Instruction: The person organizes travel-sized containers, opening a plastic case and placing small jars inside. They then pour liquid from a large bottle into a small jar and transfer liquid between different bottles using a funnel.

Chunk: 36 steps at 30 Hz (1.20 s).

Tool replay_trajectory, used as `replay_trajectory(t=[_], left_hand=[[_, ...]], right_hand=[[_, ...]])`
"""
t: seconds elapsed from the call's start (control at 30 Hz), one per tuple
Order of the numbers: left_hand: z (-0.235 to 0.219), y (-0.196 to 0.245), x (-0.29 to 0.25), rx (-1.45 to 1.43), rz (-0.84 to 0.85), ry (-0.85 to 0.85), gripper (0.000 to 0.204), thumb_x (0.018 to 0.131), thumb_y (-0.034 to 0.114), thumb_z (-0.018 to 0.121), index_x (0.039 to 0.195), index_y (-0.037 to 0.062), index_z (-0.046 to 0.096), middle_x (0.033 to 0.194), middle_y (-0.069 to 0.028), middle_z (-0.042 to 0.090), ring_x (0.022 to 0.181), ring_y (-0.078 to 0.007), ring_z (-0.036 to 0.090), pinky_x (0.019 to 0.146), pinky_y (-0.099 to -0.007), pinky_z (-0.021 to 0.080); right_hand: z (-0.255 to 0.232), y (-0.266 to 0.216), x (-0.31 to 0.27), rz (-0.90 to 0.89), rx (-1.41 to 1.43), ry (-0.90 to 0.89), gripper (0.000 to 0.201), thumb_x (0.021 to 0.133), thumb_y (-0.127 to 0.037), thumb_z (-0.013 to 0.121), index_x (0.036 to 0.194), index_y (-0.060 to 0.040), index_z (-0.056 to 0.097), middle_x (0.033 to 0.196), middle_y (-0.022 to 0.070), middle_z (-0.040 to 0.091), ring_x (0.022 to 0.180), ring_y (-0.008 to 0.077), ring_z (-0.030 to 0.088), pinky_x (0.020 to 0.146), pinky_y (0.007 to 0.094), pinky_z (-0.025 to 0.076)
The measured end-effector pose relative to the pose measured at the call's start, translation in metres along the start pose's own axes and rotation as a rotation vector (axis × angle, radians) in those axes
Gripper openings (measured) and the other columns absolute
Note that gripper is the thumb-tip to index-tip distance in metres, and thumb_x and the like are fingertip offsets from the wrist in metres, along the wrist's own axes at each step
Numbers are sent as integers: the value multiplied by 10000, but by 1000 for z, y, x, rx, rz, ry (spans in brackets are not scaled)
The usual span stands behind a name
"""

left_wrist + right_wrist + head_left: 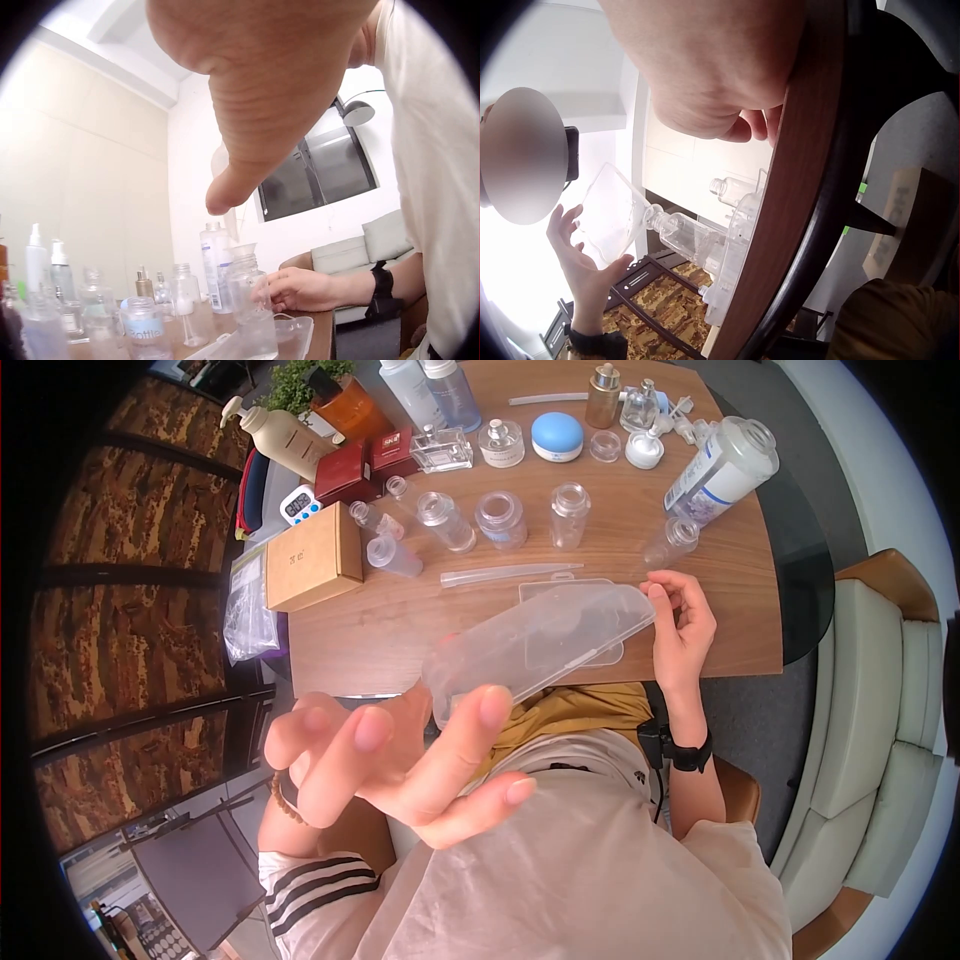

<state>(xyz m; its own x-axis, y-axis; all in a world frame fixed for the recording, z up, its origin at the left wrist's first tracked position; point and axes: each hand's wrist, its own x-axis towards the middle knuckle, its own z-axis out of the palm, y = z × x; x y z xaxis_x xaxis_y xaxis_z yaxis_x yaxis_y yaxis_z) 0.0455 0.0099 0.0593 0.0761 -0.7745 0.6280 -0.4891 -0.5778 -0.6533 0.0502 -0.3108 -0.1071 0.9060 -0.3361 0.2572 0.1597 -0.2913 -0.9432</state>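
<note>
A long, shallow, translucent plastic container [540, 635] with rounded corners is held up by my left hand [400, 760], close to the head camera. Its thumb and fingers grip opposite edges; the right wrist view shows that grip round the container [611, 217]. In that view the container's lower edge overlaps the top of a clear bottle [690, 236] standing on the table. A small clear funnel-like piece [244, 251] sits at that bottle's mouth. My right hand [685, 625] rests at the table's right front, fingers loosely curled, near another small clear bottle [670, 543].
A flat clear tray [535, 650] lies under the raised container. Behind it are a clear tapered strip [510, 573] and several empty bottles and jars. A large labelled bottle [725, 470] stands at right, a cardboard box [315, 557] at left. Cosmetics line the back.
</note>
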Motion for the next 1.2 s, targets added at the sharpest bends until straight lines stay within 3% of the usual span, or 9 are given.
replay_trajectory(t=[0.17, 0.33, 0.47, 0.57, 0.63, 0.87, 1.0, 1.07, 1.2], left_hand=[[0, 3, -3, 24, -17, 37, 1048, 771, 247, 904, 1617, 368, 299, 1436, 287, 534, 1390, -254, 375, 875, -385, 355], [-7, -1, 0, -33, 24, -41, 833, 987, 187, 781, 1615, 419, 285, 1444, 239, 541, 1399, -265, 400, 1146, -419, 399], [-2, -3, -1, -29, 41, 27, 777, 998, 136, 753, 1590, 406, 328, 1405, 233, 575, 1391, -269, 417, 1146, -400, 411], [-5, -6, -3, -23, 21, -26, 932, 850, 308, 849, 1615, 363, 320, 1444, 311, 529, 1387, -256, 399, 915, -381, 381], [3, -3, -6, -87, 6, 69, 728, 993, 55, 728, 1535, 399, 383, 1307, 234, 629, 1304, -245, 467, 1001, -347, 472], [12, -2, 1, 23, -37, 123, 719, 944, 472, 734, 1560, 367, 378, 1383, 314, 584, 1330, -224, 456, 888, -340, 385], [5, 2, 1, 2, -129, 90, 718, 932, 461, 750, 1548, 368, 392, 1353, 317, 611, 1308, -223, 470, 915, -333, 406], [0, -6, -1, -22, -82, -38, 1060, 755, 333, 997, 1569, 314, 318, 1394, 137, 595, 1284, -241, 473, 993, -308, 457], [-1, -12, -6, -156, -192, -106, 1129, 701, 364, 1025, 1564, 229, 310, 1420, 18, 582, 1308, -279, 473, 1062, -330, 449]], right_hand=[[0, -2, 0, 2, -3, 1, 112, 996, -60, 714, 1103, -39, 740, 984, 53, 739, 876, 146, 624, 810, 298, 477], [1, -2, 0, 5, -10, -1, 110, 996, -61, 715, 1101, -39, 740, 975, 54, 727, 873, 146, 622, 808, 298, 477], [0, -1, -1, 4, -27, 1, 106, 994, -62, 716, 1095, -38, 740, 966, 52, 715, 873, 147, 615, 810, 296, 473], [1, 0, 0, 9, -21, -3, 102, 996, -61, 712, 1091, -36, 740, 964, 50, 712, 873, 147, 610, 811, 294, 470], [1, 1, -1, 10, -10, -5, 101, 997, -60, 709, 1090, -35, 740, 965, 49, 713, 873, 147, 608, 812, 293, 468], [0, 3, 0, -22, 25, -15, 96, 1000, -59, 705, 1085, -32, 741, 974, 43, 716, 877, 136, 605, 814, 292, 467], [1, 4, 0, -43, 21, 3, 97, 996, -55, 708, 1084, -30, 741, 966, 40, 715, 867, 133, 601, 813, 290, 469], [1, 4, 0, -42, 15, 0, 98, 995, -53, 709, 1085, -29, 741, 966, 38, 718, 864, 129, 600, 813, 287, 470], [2, -4, -1, 1, 19, 1, 98, 997, -45, 705, 1084, -24, 743, 975, 32, 733, 863, 114, 599, 813, 277, 474]])
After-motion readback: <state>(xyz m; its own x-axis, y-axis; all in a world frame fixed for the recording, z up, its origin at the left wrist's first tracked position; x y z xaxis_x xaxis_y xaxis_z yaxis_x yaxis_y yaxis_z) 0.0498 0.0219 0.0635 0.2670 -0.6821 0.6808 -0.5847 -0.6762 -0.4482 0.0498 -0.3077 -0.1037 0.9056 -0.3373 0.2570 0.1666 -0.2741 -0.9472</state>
